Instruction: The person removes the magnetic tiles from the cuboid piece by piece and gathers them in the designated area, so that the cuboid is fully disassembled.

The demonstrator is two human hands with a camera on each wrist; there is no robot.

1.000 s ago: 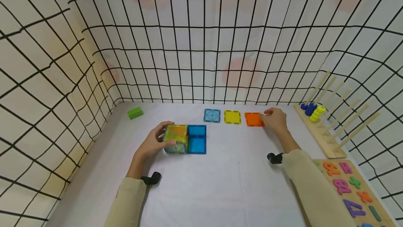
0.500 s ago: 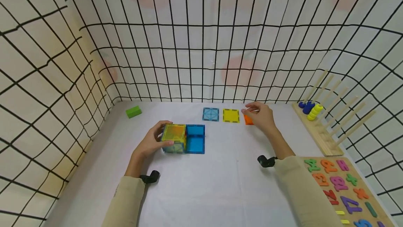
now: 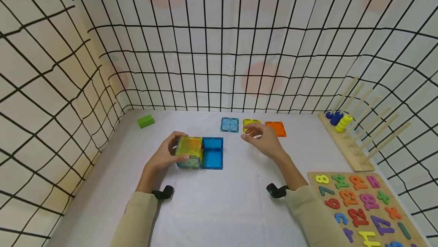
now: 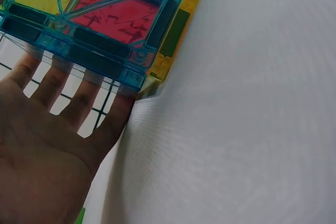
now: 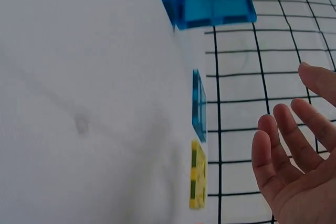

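Nearest the viewer, two beige sleeves (image 3: pixel 135 218) reach in, and each wrist carries one black camera (image 3: pixel 164 192). The left hand (image 3: pixel 162 157) is clamped on a translucent tile cube (image 3: pixel 189 146), left of centre on the tabletop: thumb at the near side, other fingers behind. The right hand (image 3: pixel 265 138) hovers palm inward before the row of loose tiles, its fingers bent and parted, gripping nothing. The tabletop (image 3: pixel 219 209) is covered in white cloth. At near right lies one number board (image 3: pixel 337 193), partly cut off by the frame, bearing coloured figures. Against the cube's right side are two dark blue pieces: one flat blue tile (image 3: pixel 212 159) and one upright blue tile (image 3: pixel 213 142) along its far edge. Farther off lie three loose tiles, one each: light blue tile (image 3: pixel 229 124), yellow tile (image 5: pixel 198 174), partly covered by the right hand in the head view, and orange tile (image 3: pixel 276 129). One green block (image 3: pixel 145 121) sits at far left; one wooden peg rack (image 3: pixel 354 159) with seven pegs stands at far right. Black mesh (image 3: pixel 222 54) over pale walls encloses the back and sides.
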